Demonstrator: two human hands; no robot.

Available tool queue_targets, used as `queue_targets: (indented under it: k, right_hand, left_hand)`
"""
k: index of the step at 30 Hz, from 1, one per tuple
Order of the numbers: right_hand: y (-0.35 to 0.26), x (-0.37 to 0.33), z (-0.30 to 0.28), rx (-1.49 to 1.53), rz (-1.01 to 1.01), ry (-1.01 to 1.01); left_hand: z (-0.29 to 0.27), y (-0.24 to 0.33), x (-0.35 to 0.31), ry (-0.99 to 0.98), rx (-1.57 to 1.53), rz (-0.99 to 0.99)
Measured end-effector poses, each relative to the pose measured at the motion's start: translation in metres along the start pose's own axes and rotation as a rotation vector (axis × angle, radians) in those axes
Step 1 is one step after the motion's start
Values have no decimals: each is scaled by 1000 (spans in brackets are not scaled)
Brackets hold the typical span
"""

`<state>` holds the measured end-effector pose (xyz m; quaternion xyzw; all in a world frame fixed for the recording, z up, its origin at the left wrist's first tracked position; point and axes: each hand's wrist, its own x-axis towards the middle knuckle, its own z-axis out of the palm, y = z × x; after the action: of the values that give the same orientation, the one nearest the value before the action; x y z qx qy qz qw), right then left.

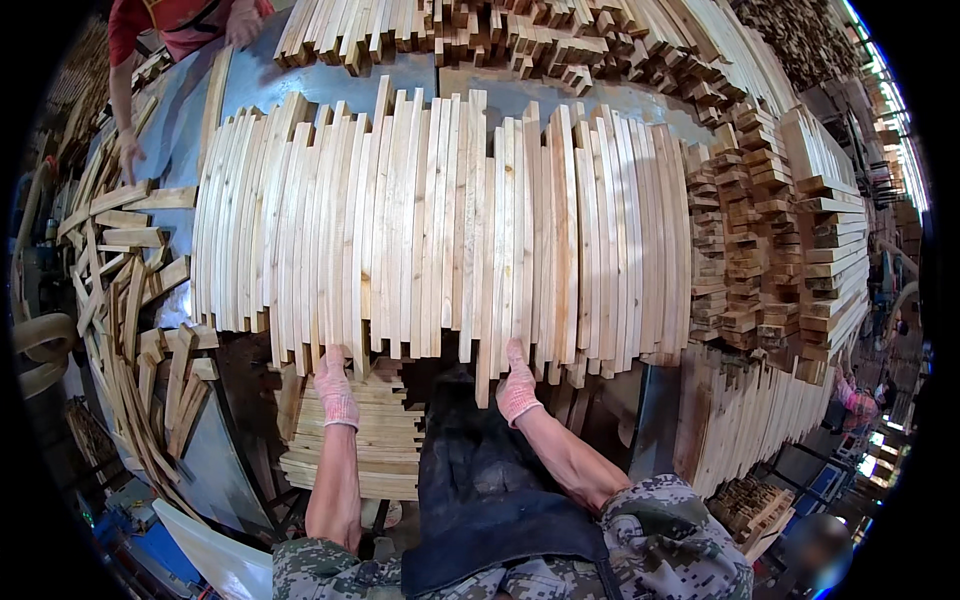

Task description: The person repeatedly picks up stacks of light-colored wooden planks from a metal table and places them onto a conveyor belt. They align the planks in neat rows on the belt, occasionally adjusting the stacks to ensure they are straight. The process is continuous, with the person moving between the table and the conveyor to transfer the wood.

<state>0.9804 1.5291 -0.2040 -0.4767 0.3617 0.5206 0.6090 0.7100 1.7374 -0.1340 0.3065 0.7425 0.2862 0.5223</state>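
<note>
A dark apron point(480, 500) over camouflage-patterned sleeves lay closest to the camera, and from there both bare forearms reached up to the near edge of the table point(330, 85). The left hand point(335, 390), in a pink knit glove, pressed its fingers against the near ends of a wide row of pale, narrow wooden slats point(440, 220) set side by side across the grey table top. The right hand point(517, 385), gloved the same, touched the slat ends a little further right; neither hand gripped a slat, both lay flat and extended. Below the left hand sat a stack of pale flat boards point(360, 440). Short wooden blocks point(745, 250) were piled to the right of the row. A person in a red top point(170, 20) stood at the far left corner.
</note>
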Motion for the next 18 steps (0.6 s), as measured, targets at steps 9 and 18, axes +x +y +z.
queue_targets:
  k: [9, 18]
  right_hand:
    - [-55, -116, 44, -60, -79, -99]
    - [-87, -133, 72, -120, 39, -147]
  left_hand:
    - [-38, 91, 1, -241, -79, -159]
    - [-23, 88, 65, -637, 273, -95]
